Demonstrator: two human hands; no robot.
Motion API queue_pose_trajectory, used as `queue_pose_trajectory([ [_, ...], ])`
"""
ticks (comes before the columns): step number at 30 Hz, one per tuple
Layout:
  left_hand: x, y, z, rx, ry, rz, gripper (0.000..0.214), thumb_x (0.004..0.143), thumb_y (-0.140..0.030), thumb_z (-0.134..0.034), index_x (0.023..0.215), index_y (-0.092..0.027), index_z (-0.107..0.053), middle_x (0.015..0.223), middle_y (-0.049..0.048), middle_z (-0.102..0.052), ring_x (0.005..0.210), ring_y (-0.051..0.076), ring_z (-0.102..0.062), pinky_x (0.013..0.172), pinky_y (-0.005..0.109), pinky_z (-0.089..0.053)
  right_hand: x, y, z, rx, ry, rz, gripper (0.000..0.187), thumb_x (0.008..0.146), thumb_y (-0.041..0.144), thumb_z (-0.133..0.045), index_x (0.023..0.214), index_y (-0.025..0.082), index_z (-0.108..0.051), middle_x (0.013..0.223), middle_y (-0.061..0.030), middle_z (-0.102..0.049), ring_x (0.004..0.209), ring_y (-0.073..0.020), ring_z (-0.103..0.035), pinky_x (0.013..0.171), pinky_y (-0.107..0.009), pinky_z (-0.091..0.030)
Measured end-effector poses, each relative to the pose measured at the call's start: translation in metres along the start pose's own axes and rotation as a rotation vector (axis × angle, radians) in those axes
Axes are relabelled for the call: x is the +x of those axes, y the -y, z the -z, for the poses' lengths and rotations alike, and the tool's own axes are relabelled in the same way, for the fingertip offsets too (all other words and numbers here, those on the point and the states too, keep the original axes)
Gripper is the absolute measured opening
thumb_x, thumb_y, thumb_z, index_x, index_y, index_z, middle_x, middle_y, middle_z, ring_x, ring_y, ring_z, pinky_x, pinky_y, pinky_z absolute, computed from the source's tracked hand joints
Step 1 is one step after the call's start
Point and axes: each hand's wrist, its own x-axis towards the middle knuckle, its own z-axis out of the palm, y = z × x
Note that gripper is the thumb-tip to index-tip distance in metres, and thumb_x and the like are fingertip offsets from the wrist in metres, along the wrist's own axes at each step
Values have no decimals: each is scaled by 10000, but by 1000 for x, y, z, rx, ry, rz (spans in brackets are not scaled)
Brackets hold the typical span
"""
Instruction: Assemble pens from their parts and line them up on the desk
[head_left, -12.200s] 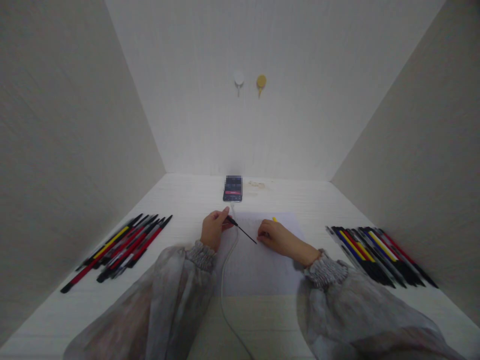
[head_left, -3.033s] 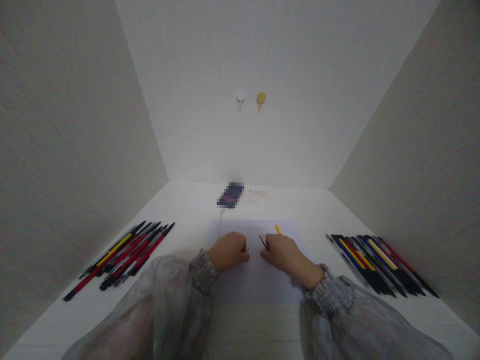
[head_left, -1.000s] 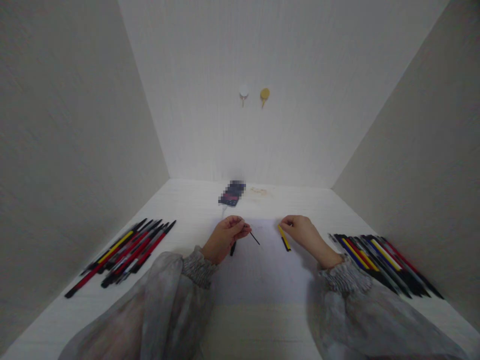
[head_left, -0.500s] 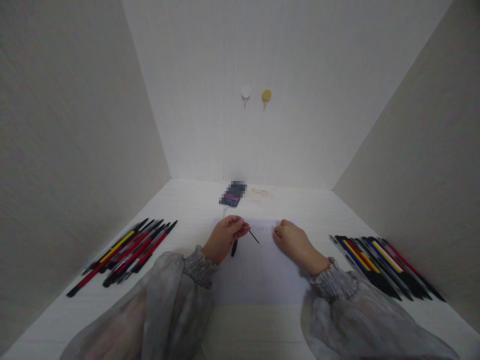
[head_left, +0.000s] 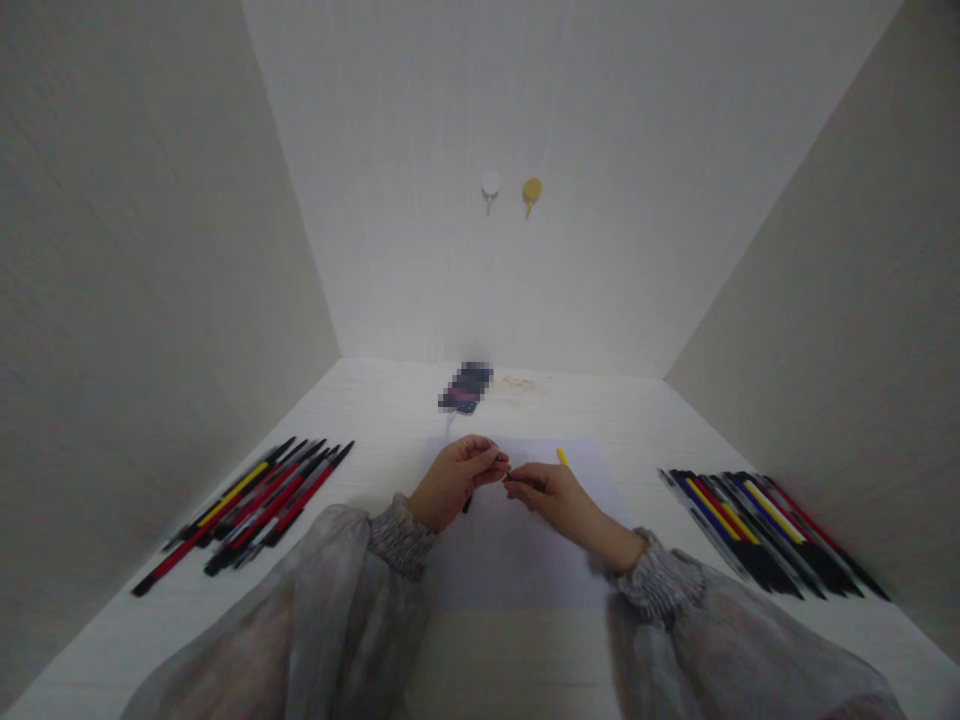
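A: In the head view, what are the hands doing?

B: The left hand (head_left: 452,482) pinches a thin dark rod (head_left: 500,459) between thumb and fingers; the right hand (head_left: 553,497) pinches near its lower end (the fingertips cover most of it).

A: Where is that, exactly?

B: Above the white sheet (head_left: 517,575) on the worktop (head_left: 517,655). A black piece (head_left: 467,504) shows just below the left hand, though I can't tell whether it's held or lying there. A yellow piece (head_left: 562,457) pokes out behind the right hand.

A: So which step is it?

B: Two-handed fine handling of the rod, I'd judge.

A: And what would the next move call for?

B: Light, steady pinches and the rod kept in line, I think; something so slender could slip or bend.
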Motion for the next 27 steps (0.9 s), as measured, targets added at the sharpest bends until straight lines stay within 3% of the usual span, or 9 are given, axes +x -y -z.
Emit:
queue_pose_trajectory([
  [5,2,-9,6,312,7,-29,304,663,-330,-597,874,-128,-513,786,46,-592,606,90,-555,591,229,-438,0,0,-2,169,-41,-90,234,751,338,-467,746,155,-614,616,-7,-584,501,-81,-458,468,-196,-344],
  [7,2,-15,13,633,-62,-57,346,676,-390,-558,905,-135,-512,734,36,-586,537,95,-529,518,230,-411,0,2,0,211,-71,-117,227,743,338,-476,724,151,-604,619,-11,-589,491,-80,-461,466,-196,-355],
  [10,2,-19,23,1245,-213,-139,350,681,-481,-494,740,-141,-552,687,51,-582,617,150,-537,571,265,-391,0,5,2,252,-89,-139,219,729,339,-493,713,145,-594,610,-13,-588,477,-77,-457,458,-194,-358],
  [13,-1,-14,29,1558,-195,-52,421,620,-570,-494,613,-153,-555,611,58,-566,646,195,-539,587,284,-366,0,3,0,266,-77,-141,223,725,347,-499,724,145,-595,616,-15,-591,482,-76,-463,461,-191,-364],
  [15,-2,-8,32,1530,-153,-21,407,530,-572,-573,532,-166,-541,550,40,-541,595,186,-527,554,265,-343,-1,1,-1,265,-65,-136,228,727,351,-497,737,147,-597,629,-17,-594,488,-75,-467,466,-190,-370],
  [18,0,-3,34,1363,-137,-82,324,445,-457,-678,423,-180,-513,440,9,-477,498,151,-481,501,241,-298,-1,0,-1,259,-58,-125,230,733,349,-491,748,146,-598,637,-19,-596,494,-75,-471,470,-191,-374],
  [23,6,-10,28,956,-44,12,296,583,-399,-603,423,-162,-521,345,-20,-444,362,91,-397,433,220,-269,-3,-1,0,244,-50,-95,233,741,344,-481,739,145,-602,633,-17,-593,495,-75,-467,472,-192,-373],
  [27,5,-19,17,383,-147,-30,267,682,-395,-530,655,-133,-569,546,11,-562,461,73,-480,453,181,-331,-4,-2,1,245,-44,-87,226,741,337,-481,744,145,-601,627,-14,-592,489,-72,-461,472,-191,-368],
])
